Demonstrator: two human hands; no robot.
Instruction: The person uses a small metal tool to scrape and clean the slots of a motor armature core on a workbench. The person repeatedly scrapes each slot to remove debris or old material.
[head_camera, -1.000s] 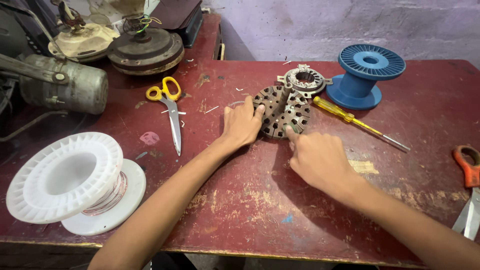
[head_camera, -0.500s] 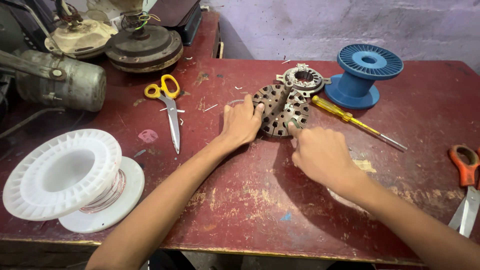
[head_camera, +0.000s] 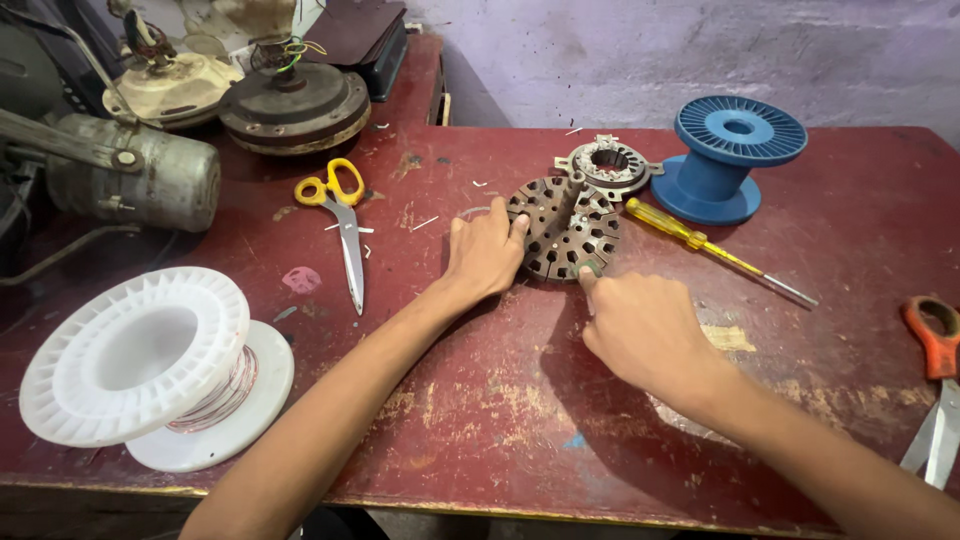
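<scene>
Head view. Slotted round metal core: flat on the red table, middle, toward the far side, short shaft upright at its centre. Left hand: open and flat, fingertips resting on the core's left rim, nothing grasped. Right hand: loosely curled, forefinger stretched to the core's near rim; whether something small is pinched at the tip cannot be told. Compared with a second ago: almost no change, both hands at the same rims, the core in the same spot, so the work on the core steady rather than advanced. Holders: white spool, near left, a thin layer of copper-coloured wire on its barrel; blue spool, far right, barrel bare as far as visible. Also present: smaller ring-shaped core just beyond the slotted one; yellow screwdriver to its right; yellow-handled scissors left; orange-handled scissors at the right edge; motor housings far left.
</scene>
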